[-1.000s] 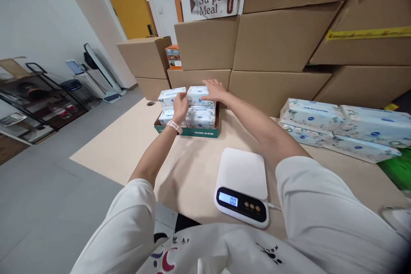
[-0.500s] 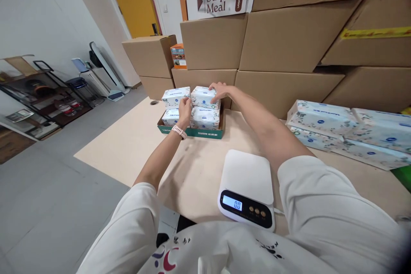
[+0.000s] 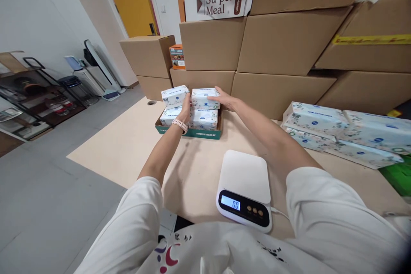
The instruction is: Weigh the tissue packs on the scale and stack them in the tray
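A shallow green carton (image 3: 201, 133) on the table holds tissue packs in two layers. My right hand (image 3: 225, 99) grips the right side of the upper right tissue pack (image 3: 202, 102), thumb in front and fingers behind. Against that pack's left side, in the gap between the two upper packs, is my left hand (image 3: 185, 110); its fingertips are partly hidden. The upper left tissue pack (image 3: 173, 95) sits slightly tilted. Below them lie a lower left pack (image 3: 167, 116), partly covered by my left hand, and a lower right pack (image 3: 204, 120).
A white kitchen scale (image 3: 244, 180) reading 0.0 stands near my body, its cable running right. More tissue packs (image 3: 316, 120) are stacked at the right, beside something green (image 3: 398, 176). Large cardboard boxes (image 3: 272, 43) form a wall behind. The table's left edge borders grey floor (image 3: 77, 197).
My right hand has shifted from the top of the upper right pack to its right side. My left fingers have straightened into the gap, and the upper left pack has tilted. The view has shifted slightly.
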`<state>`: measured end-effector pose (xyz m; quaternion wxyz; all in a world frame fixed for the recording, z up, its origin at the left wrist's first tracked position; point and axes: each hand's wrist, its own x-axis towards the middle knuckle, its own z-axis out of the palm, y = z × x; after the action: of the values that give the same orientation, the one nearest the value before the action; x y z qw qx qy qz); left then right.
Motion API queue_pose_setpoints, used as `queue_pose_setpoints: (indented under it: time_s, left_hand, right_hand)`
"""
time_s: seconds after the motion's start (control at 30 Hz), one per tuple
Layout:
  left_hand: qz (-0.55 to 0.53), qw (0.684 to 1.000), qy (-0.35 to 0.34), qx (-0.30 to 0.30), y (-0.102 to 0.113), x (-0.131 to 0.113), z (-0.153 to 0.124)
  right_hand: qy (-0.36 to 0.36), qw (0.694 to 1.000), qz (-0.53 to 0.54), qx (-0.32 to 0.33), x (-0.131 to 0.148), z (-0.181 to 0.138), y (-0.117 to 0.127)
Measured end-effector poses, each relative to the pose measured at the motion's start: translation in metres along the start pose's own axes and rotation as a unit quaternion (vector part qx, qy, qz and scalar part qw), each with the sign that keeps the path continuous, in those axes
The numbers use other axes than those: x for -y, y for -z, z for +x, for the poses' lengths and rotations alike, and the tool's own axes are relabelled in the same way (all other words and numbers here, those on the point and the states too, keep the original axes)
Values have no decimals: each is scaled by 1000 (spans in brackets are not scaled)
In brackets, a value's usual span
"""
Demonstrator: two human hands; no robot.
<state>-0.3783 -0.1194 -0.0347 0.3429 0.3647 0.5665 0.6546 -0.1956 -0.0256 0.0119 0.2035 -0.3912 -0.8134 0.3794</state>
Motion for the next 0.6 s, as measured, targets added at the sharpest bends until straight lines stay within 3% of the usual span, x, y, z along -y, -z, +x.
queue_pose_setpoints:
  time_s: [0.1,0.2,0.3,0.4,0.5,0.6]
  left_hand:
    - [-19,998,30,53,-6,-12,-12]
    - [-25,991,-14,132,-10,-35,-49]
    - [-16,977,-31,213,-2,-58,-116]
    - [-1,953,-18,302,11,-66,-196]
    - [-1,936,25,352,20,-54,-257]
    - [-2,931,79,356,19,-30,-285]
  right_hand:
    - [-18,997,68,-15,1,-19,-10]
    - [-15,992,121,-37,5,-62,4]
    - [13,987,138,-79,3,-148,20]
    - [19,990,90,-111,-5,-258,15]
    - [-21,992,84,-93,-17,-347,-5]
    - [-75,988,102,-84,-30,-391,-27]
